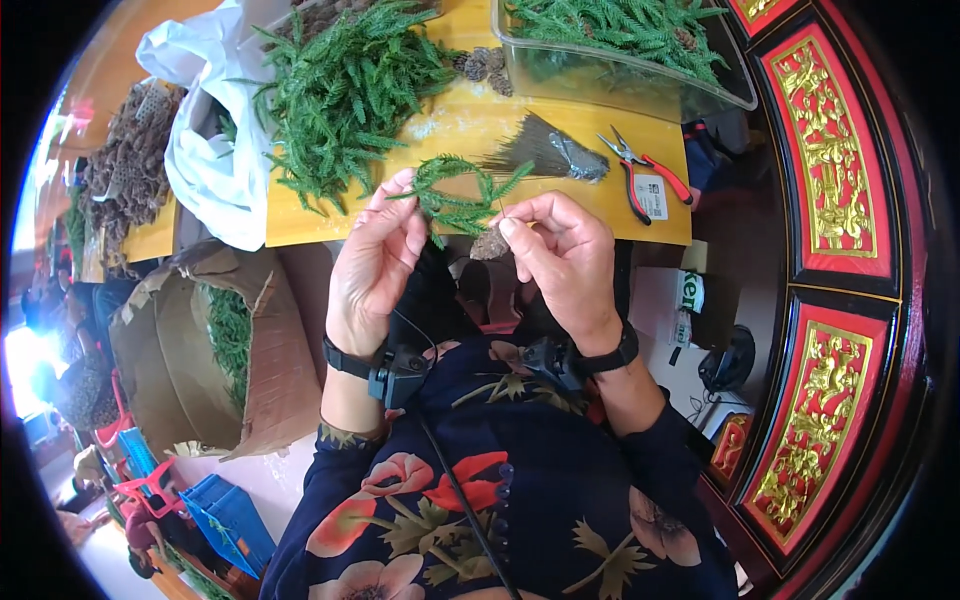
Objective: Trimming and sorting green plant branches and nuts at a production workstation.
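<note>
Yellow table (620, 115) beyond; the left hand (375, 250) pinches the sprig (455, 197) at its left end. It stretches rightward toward the right hand (562, 250), which grips the cone (488, 245) just below.

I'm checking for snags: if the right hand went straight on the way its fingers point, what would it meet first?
Beyond the pine cone at its own fingertips, the right hand would likely meet the green sprig in the left hand first; one view leaves depth uncertain.
</note>
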`<state>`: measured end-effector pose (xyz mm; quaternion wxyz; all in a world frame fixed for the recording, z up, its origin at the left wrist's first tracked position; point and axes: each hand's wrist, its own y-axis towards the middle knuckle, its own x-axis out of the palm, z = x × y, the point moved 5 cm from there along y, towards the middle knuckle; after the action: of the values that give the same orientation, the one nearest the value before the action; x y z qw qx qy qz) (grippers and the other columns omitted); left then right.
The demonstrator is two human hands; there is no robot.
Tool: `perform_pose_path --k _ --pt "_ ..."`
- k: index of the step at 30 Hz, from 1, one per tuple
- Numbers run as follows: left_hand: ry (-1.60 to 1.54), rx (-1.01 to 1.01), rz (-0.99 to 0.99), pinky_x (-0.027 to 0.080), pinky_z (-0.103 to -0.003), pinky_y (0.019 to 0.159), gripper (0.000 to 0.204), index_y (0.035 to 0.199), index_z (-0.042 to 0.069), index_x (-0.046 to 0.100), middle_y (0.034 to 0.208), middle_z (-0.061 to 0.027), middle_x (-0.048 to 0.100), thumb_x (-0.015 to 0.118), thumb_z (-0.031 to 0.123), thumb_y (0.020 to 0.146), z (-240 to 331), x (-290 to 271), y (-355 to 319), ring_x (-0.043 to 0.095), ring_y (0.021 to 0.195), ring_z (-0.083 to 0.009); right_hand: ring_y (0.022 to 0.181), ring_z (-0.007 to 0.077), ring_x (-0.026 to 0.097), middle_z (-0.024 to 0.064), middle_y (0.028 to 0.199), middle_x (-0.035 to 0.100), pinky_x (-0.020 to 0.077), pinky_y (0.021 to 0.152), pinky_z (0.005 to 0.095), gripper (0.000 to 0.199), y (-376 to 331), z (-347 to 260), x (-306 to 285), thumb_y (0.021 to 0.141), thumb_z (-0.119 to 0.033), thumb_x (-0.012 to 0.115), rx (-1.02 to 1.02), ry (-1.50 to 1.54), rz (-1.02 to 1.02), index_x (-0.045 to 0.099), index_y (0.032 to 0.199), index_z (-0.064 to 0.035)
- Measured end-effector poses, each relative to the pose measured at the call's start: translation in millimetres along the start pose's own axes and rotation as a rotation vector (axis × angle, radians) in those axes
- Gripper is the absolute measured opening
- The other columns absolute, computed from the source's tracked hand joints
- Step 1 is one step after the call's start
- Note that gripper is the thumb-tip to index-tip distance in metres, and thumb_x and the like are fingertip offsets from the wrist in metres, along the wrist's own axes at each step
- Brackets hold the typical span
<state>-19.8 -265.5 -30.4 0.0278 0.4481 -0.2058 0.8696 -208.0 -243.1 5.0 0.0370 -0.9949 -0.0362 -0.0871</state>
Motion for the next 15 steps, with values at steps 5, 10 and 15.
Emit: perform_pose_path --k 5,10,15 --pt "-0.058 -0.006 -0.076 0.051 -0.02 0.066 0.021 0.11 0.004 0.055 0.098 -0.0014 0.059 0.056 0.002 0.09 -3.2 -8.3 5.6 0.059 0.086 -0.01 0.055 0.0028 0.048 0.0063 0.086 0.064 0.0394 0.05 0.0167 0.005 0.4 3.1 -3.7 0.088 -0.001 0.058 -0.009 0.013 0.031 0.058 0.092 0.0027" --pt "-0.101 -0.041 0.03 0.051 -0.02 0.064 0.015 0.104 0.004 0.055 0.097 -0.0035 0.059 0.057 0.002 0.089 -2.6 -14.4 5.5 0.06 0.086 -0.0137 0.056 0.003 0.048 0.0059 0.086 0.064 0.0401 0.05 0.0168 0.005 2.0 5.4 -1.8 0.088 -0.002 0.058 -0.003 -0.013 0.048 0.058 0.092 0.0023" --pt "-0.192 -0.104 0.01 0.052 -0.023 0.068 0.014 0.103 0.004 0.055 0.097 -0.0048 0.059 0.057 0.002 0.089 -0.4 -21.0 8.1 0.061 0.087 -0.0156 0.056 0.0029 0.048 0.0057 0.087 0.064 0.0405 0.051 0.0166 0.006 3.9 5.4 5.7 0.088 -0.002 0.059 0.006 -0.026 0.034 0.058 0.092 0.002"
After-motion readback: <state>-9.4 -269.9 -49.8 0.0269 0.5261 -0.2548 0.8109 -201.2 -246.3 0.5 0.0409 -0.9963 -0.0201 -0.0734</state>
